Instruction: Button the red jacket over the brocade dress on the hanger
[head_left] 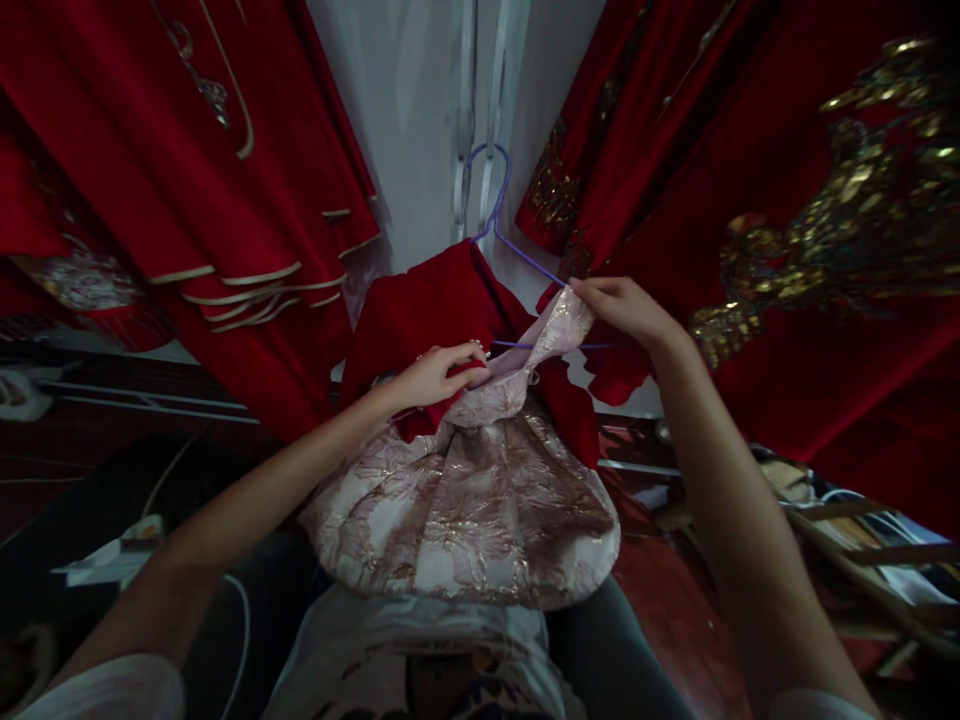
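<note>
A small dress hangs in front of me from a purple wire hanger [491, 195]. Its top is red velvet [431, 310] and its skirt is pink and gold brocade [465, 500]. My left hand [439, 375] is closed, pinching the red and pink fabric at the bodice's left side. My right hand [619, 305] is closed on the pink shoulder fabric where it meets the hanger's right arm. The hanger's hook is caught on white straps [480, 90] that hang against the pale wall.
Red velvet garments with cream trim [225, 200] hang at the left. Red garments with gold embroidery [825, 250] hang at the right. Wooden slats and papers [862, 540] lie low at the right. A white cable and papers [127, 550] lie on the dark floor at the left.
</note>
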